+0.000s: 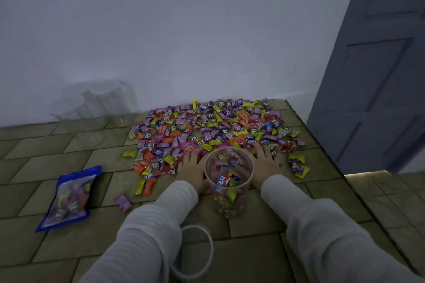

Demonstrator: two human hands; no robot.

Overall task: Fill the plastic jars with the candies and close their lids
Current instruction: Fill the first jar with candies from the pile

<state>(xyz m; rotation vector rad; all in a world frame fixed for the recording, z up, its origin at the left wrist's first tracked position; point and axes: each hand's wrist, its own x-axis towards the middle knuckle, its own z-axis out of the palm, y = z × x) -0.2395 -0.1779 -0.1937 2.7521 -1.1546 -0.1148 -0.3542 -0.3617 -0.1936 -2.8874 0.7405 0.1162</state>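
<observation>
Jar (227, 181), partly filled, unlidded, between flat, relaxed fingers of left hand (192, 167) and right hand (266, 163); candies (207, 126) heaped beyond fingertips; empty jars (101, 103) remain.

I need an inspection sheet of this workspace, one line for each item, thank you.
Surface: tiled floor by a white wall.
Job's things: open jar, partly filled, stands upright between the hands; candy pile spread behind it; clear lid lies nearer the person; empty jars stand at the wall.
Clutter: blue candy bag lies left; one stray purple candy lies apart from the pile.
Grippers: left hand and right hand lie on the pile's near edge, either side of the jar; whether they grasp candies cannot be told.
Cables: nothing seen.
Surroundings: grey door at right.
</observation>
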